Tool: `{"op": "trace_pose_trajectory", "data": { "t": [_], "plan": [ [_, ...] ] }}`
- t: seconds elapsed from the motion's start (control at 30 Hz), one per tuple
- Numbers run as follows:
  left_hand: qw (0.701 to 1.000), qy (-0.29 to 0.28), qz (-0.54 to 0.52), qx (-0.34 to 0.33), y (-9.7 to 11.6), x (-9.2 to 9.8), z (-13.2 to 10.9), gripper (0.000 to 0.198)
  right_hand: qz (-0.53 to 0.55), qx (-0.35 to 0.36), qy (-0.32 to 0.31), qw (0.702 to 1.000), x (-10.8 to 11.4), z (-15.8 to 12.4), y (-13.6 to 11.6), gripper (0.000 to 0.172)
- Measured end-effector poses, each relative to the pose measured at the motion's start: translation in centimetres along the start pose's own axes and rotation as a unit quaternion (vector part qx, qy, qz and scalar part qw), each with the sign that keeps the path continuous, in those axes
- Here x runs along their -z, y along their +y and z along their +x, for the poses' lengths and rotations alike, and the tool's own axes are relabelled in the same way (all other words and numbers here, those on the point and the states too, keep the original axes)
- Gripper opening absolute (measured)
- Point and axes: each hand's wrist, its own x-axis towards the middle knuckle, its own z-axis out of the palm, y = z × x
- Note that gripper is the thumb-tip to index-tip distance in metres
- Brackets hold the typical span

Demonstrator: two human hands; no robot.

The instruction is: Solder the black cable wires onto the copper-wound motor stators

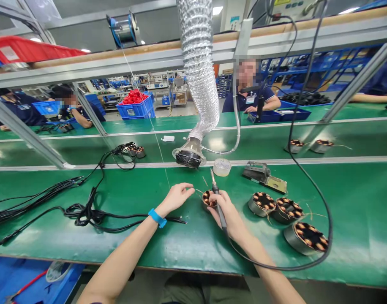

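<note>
My right hand [228, 213] is wrapped around a soldering iron [219, 207], whose metal tip points away from me. With the same hand's fingers I touch a round motor stator [206, 198] with copper windings; the hand partly covers it. Just left of the stator, my left hand [177, 197] has thumb and forefinger pinched at a thin wire near the stator's lead. A fine strand [158, 145] runs down from a spool [124, 30] overhead and disappears behind this hand. A blue band [157, 218] circles my left wrist.
Several stators [306, 237] stand to the right, beside a soldering iron stand [265, 176]. Black cables [92, 211] spread across the left. A fume hood [189, 154] hangs above the bench beside a round translucent container [222, 167]. The iron's cord [329, 228] loops right. People sit opposite.
</note>
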Motion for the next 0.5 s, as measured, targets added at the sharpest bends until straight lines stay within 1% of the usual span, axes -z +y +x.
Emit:
{"op": "trace_pose_trajectory", "data": {
  "t": [0.07, 0.13, 0.2, 0.23, 0.37, 0.43, 0.5],
  "plan": [
    [0.996, -0.062, -0.062, 0.018, -0.3, 0.1, 0.1, 0.042, 0.023, 0.010, 0.010, 1.000, -0.3, 0.0, -0.4, 0.018],
    [0.986, -0.092, -0.131, 0.044, -0.5, 0.3, -0.3, 0.044, 0.021, -0.004, 0.038, 0.999, -0.7, 0.0, -0.4, 0.025],
    [0.972, -0.097, -0.198, 0.079, -0.4, 0.3, -1.0, 0.046, 0.015, -0.028, 0.059, 0.998, -0.9, 0.1, -0.2, 0.033],
    [0.961, -0.104, -0.236, 0.095, -0.2, 0.2, -1.4, 0.047, 0.015, -0.039, 0.064, 0.997, -1.0, 0.2, -0.1, 0.034],
    [0.904, -0.140, -0.376, 0.150, 0.8, -1.1, -2.3, 0.048, 0.028, -0.048, 0.059, 0.997, -1.2, 0.4, 0.3, 0.028],
    [0.891, -0.136, -0.399, 0.167, 1.0, -1.8, -2.4, 0.051, 0.032, -0.048, 0.059, 0.997, -1.3, 0.3, 0.3, 0.028],
    [0.890, -0.120, -0.396, 0.192, 0.9, -1.9, -2.1, 0.055, 0.038, -0.051, 0.061, 0.996, -1.3, 0.3, 0.4, 0.026]
  ]
}}
